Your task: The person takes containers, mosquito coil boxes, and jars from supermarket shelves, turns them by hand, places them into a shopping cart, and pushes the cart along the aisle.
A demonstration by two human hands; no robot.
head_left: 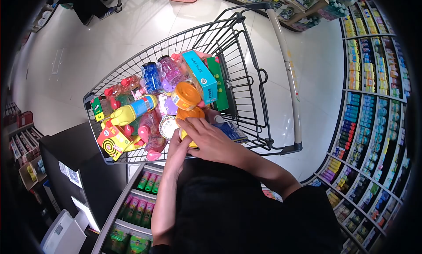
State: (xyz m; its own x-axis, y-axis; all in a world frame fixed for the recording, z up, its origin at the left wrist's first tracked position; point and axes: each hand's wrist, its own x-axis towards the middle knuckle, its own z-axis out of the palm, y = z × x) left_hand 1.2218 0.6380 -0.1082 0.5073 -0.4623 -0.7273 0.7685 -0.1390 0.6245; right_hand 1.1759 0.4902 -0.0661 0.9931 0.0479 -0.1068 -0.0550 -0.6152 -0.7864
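Observation:
My left hand (pixel 175 149) and my right hand (pixel 205 137) are together at the near side of a wire shopping cart (pixel 259 96). Between them is a yellow round tub (pixel 187 139), mostly covered by my fingers, with both hands closed about it. Just beyond my right fingers lie an orange tub (pixel 186 96) and a second orange tub (pixel 191 113), partly hidden. A round white patterned lid (pixel 168 127) sits left of my fingertips. Farther left are a yellow bottle with a blue label (pixel 134 110) and a yellow-red box with a black spiral (pixel 114 142).
The cart also holds a blue box (pixel 201 76), a green box (pixel 217 85), a blue beaded container (pixel 151 77) and several pink-capped bottles. Stocked shelves (pixel 367 96) line the right. A black counter (pixel 79 148) stands at left. Another person's legs (pixel 90 8) show at the top.

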